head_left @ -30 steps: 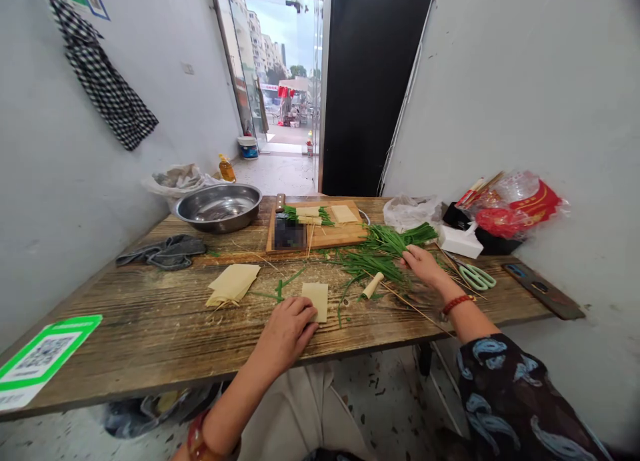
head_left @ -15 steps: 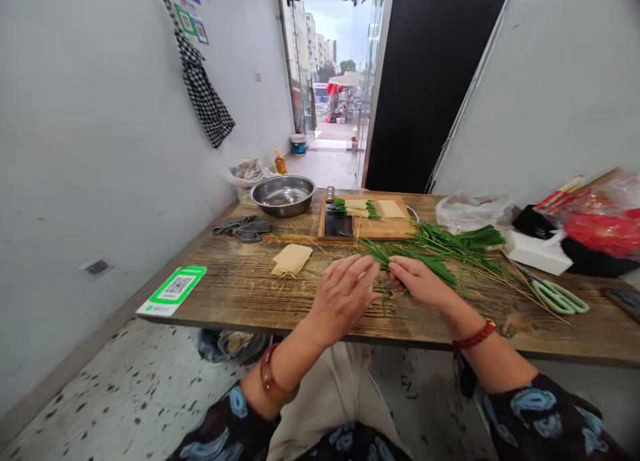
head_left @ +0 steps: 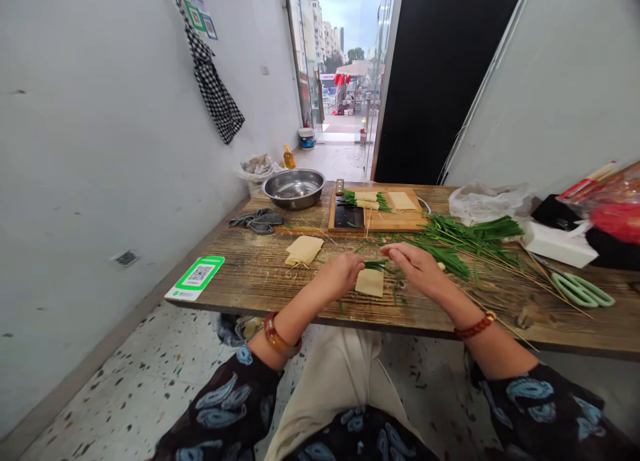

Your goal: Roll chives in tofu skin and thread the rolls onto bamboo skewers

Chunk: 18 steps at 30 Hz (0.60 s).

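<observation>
A small bunch of green chives (head_left: 375, 265) lies across the far part of a square tofu-skin sheet (head_left: 370, 284) on the wooden table. At its left end is my left hand (head_left: 341, 275), fingers bent and closed over the chives, with the fingertips partly hidden. My right hand (head_left: 417, 266) hovers just right of the bunch, its fingers stretched out and nothing visible in them. To the left lies a stack of tofu-skin sheets (head_left: 304, 249). A larger pile of chives (head_left: 465, 237) spreads beyond my right hand.
A cutting board (head_left: 400, 225) holds a cleaver (head_left: 349, 215), tied chive rolls (head_left: 367, 201) and more sheets (head_left: 401, 201). Around it are a steel basin (head_left: 295, 189), grey cloth (head_left: 257, 221), white box (head_left: 560, 244) and green-handled scissors (head_left: 583, 289). A QR-code card (head_left: 197, 279) lies front left.
The chives that my hands held up now lie on the sheet. My right hand has let go and its fingers are stretched out. The view has shifted slightly left.
</observation>
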Each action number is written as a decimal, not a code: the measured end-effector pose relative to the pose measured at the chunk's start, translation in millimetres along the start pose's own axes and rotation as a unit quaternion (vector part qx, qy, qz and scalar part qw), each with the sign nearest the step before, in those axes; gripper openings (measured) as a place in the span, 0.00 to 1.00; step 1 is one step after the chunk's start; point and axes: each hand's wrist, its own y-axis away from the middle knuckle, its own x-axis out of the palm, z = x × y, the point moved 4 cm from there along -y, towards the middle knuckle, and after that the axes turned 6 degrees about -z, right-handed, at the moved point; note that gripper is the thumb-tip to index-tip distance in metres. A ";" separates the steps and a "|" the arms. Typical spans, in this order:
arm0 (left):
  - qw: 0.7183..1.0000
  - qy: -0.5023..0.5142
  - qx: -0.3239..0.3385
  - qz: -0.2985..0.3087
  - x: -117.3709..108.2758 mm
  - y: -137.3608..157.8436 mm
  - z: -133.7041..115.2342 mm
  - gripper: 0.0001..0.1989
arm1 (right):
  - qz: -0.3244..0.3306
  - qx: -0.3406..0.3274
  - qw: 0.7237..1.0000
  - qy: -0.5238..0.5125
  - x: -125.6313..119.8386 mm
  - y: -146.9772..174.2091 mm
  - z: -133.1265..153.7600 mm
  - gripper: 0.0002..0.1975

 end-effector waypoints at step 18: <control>0.994 0.091 0.050 0.025 15.6 -7.1 4.9 0.10 | -0.039 0.074 0.995 -0.059 33.7 29.8 -31.7 0.12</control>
